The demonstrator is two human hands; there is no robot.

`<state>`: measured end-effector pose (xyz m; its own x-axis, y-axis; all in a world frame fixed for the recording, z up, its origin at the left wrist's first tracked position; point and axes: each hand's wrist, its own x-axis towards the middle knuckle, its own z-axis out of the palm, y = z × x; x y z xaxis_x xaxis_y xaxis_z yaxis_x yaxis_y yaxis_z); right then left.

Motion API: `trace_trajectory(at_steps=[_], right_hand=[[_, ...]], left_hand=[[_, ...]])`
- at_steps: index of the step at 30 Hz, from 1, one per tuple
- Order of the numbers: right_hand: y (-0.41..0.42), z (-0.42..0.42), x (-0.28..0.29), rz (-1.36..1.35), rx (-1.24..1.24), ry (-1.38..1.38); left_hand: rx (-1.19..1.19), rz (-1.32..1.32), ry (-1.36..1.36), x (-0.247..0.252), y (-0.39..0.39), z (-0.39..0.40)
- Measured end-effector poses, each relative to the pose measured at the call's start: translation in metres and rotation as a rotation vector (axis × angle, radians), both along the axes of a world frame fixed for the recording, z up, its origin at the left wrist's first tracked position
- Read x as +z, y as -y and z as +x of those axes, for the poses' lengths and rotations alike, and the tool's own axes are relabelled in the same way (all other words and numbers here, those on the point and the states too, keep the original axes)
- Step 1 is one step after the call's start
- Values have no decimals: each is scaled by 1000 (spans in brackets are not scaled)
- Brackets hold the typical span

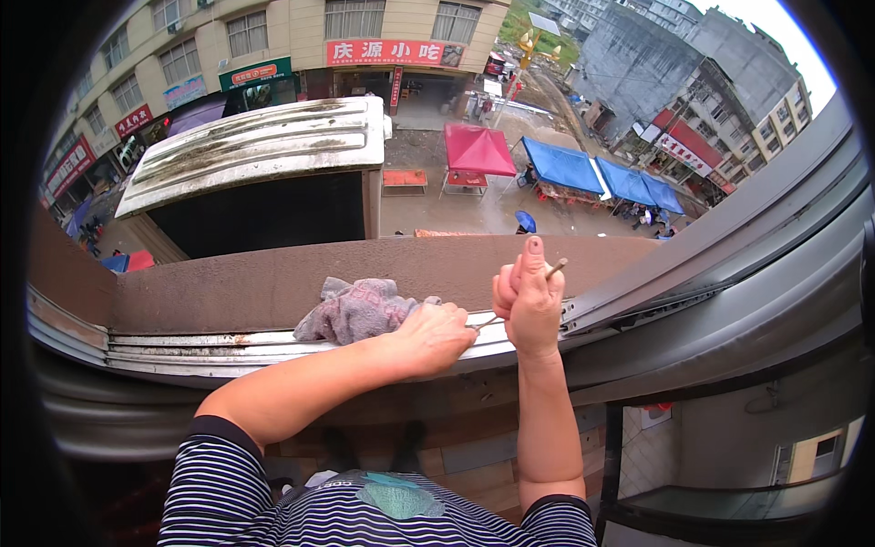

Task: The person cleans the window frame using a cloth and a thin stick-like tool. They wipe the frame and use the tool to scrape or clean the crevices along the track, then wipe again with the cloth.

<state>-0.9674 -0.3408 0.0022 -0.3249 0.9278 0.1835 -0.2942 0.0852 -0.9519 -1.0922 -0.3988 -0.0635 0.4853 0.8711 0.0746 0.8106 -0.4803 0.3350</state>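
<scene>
My right hand (532, 294) is closed around a thin stick (558, 267), thumb pointing up, above the window track. The stick's thick end pokes out past the fist, and its thin end slants down towards my left hand. My left hand (434, 336) is curled at the right end of a grey, crumpled rag (366, 309), with its fingertips partly hidden. The rag lies across the white metal window track (266, 347) and against the brown outer ledge (219, 294). Whether the stick's thin end touches my left fingers is unclear.
A grey sliding window frame (718, 239) slants up on the right. Beyond the ledge stands a stained white metal box (266, 143) with a dark front. Below is a wet street with a red canopy (478, 149) and blue canopies (560, 163). A tiled floor (478, 448) shows behind the sill.
</scene>
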Motion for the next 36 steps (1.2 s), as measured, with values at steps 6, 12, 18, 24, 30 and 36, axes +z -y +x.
trace_trajectory(at_steps=[6, 12, 18, 24, 30, 36], right_hand=[[58, -107, -14, -85, 231, -127], [168, -231, -62, -18, 360, -246], [178, -238, -44, 135, 559, -438], [105, -92, 4, 225, 255, -706], [100, 33, -12, 303, -142, -554], [90, 56, -41, 332, -232, -506]], left_hand=[[58, 11, -93, 5, 90, -117], [325, -20, -375, 27, 216, -261], [637, 190, -194, 50, 242, -286], [480, 408, 141, 75, 165, -181], [269, 384, 383, 36, 81, -57], [288, 262, 348, -1, 16, 6]])
